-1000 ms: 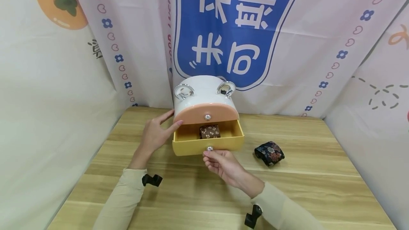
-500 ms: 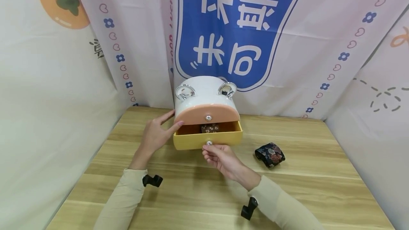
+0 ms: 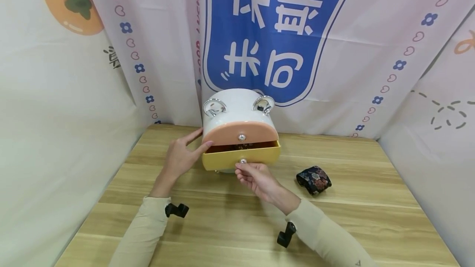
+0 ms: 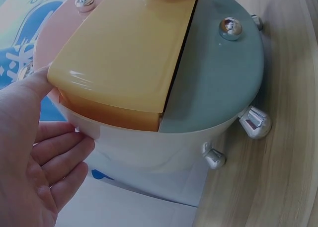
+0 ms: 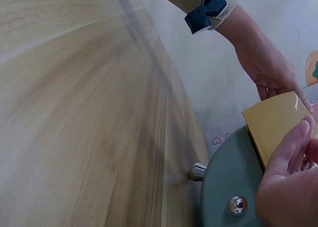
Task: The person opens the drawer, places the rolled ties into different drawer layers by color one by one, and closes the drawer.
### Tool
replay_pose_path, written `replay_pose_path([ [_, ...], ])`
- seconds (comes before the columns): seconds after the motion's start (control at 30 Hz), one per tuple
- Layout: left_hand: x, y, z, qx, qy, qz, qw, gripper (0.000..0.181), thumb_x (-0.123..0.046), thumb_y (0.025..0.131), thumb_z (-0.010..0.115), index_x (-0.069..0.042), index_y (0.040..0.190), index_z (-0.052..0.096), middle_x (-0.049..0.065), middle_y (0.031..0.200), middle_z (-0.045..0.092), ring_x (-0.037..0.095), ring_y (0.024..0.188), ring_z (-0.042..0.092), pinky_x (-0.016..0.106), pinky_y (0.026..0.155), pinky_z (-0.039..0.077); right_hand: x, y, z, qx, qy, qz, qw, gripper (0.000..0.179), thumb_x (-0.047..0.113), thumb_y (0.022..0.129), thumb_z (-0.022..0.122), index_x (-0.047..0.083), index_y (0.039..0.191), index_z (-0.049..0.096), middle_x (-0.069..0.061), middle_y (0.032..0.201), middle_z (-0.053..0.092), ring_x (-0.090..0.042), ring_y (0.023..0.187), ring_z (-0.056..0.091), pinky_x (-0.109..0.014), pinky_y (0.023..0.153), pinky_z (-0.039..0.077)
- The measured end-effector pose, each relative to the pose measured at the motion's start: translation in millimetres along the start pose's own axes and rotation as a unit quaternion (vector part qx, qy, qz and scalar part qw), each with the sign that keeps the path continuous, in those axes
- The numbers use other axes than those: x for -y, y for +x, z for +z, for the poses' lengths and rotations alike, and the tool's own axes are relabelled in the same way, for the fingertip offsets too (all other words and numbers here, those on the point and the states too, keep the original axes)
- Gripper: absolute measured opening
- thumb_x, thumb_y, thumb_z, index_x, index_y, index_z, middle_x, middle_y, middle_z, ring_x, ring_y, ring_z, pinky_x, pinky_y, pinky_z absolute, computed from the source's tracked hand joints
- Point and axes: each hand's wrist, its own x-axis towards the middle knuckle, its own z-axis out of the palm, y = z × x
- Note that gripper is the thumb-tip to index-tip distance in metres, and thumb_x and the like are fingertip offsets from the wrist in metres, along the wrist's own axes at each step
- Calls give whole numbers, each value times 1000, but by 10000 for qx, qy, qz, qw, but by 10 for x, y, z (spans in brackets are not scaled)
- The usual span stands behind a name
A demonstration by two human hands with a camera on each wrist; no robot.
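At pinching right hand (image 3: 259, 181), silver knob (image 3: 243, 160) held; yellow drawer (image 3: 222, 161) just beyond grip, partly out. Left of grip, left hand (image 3: 179, 155), fingers extended, touches side of white cabinet (image 3: 237, 104).

place: curtained booth around me (room beyond hidden)
cloth walls (image 3: 267, 40): printed, three sides
table (image 3: 222, 221): wood-grain, before me

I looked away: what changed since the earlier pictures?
The right hand, pinching the round silver knob, slid the glossy yellow drawer inward, mostly hiding the brown floral roll inside. The black floral fabric roll and the left hand on the rounded white cabinet stayed put.
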Motion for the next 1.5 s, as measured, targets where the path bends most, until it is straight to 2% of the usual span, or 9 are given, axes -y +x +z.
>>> replay_pose_path([
  [0.1, -6, 1, -1, 0, -49, 22, 10000, 69, -60, 93, 75, -19, 147, 63, 9, 147, 65, 38, 116, 73, 55, 100, 57, 12, 22, -7, -46, 2, 1, 10000, 11, 15, 102, 70, 13, 93, 76, 5, 81, 78, -1, 69, 70, -12, 67, 59],
  [0.13, -7, 2, -1, -2, -54, 28, 10000, 69, -60, 93, 75, -19, 147, 63, 8, 147, 65, 37, 124, 71, 56, 102, 56, 15, 29, -7, -67, 0, 1, 10000, 11, 15, 102, 70, 13, 93, 76, 4, 81, 78, -1, 69, 70, -12, 67, 59],
  [0.43, -19, 11, 2, 62, -107, 43, 9999, 69, -60, 94, 74, -19, 148, 62, 8, 147, 66, 39, 136, 64, 61, 112, 51, 43, 104, 4, -204, 7, -44, 9998, 11, 13, 102, 70, 12, 93, 75, 4, 81, 78, -2, 69, 70, -11, 68, 59],
  [0.6, -12, 6, 22, -3, -102, 124, 9999, 68, -57, 94, 75, -17, 147, 63, 8, 145, 67, 39, 132, 67, 60, 110, 53, 51, 150, 21, -315, 18, -118, 9994, 11, 13, 101, 71, 12, 92, 76, 4, 81, 78, -2, 68, 70, -12, 68, 59],
  [0.93, 3, 14, 77, -240, -277, 235, 9990, 62, -51, 94, 78, -17, 144, 66, 9, 142, 69, 39, 135, 63, 60, 112, 51, 73, 207, 23, -407, 16, -215, 9989, 12, 15, 101, 72, 13, 90, 76, 5, 79, 77, -1, 67, 69, -13, 66, 59],
  [1.23, 48, -27, 111, -209, -655, 223, 9974, 61, -44, 95, 79, -13, 145, 64, 11, 146, 65, 38, 138, 61, 57, 114, 50, 109, 206, 43, -374, -34, -99, 9992, 10, 14, 101, 72, 10, 92, 75, 4, 78, 77, -2, 67, 71, -14, 66, 60],
  [1.3, 64, -47, 115, -211, -705, 155, 9972, 61, -44, 95, 79, -14, 146, 63, 10, 147, 65, 37, 139, 61, 56, 115, 50, 125, 196, 41, -320, -220, -65, 9992, 10, 15, 100, 73, 5, 99, 75, 3, 79, 78, -3, 68, 72, -14, 67, 60],
  [1.4, 70, -74, 117, -221, -689, 47, 9974, 62, -47, 95, 78, -17, 147, 63, 8, 148, 64, 36, 141, 60, 57, 116, 49, 143, 169, 15, -253, -883, -101, 9957, 27, 17, 100, 73, -8, 111, 73, 1, 79, 79, -5, 69, 74, -17, 68, 62],
  [1.5, 71, -95, 117, -251, -599, 10, 9979, 62, -48, 94, 78, -19, 147, 63, 8, 148, 64, 38, 141, 59, 60, 116, 48, 138, 128, -27, -236, -1954, -291, 9800, 35, 20, 100, 74, -13, 113, 73, -3, 81, 80, -11, 72, 77, -27, 74, 66],
])
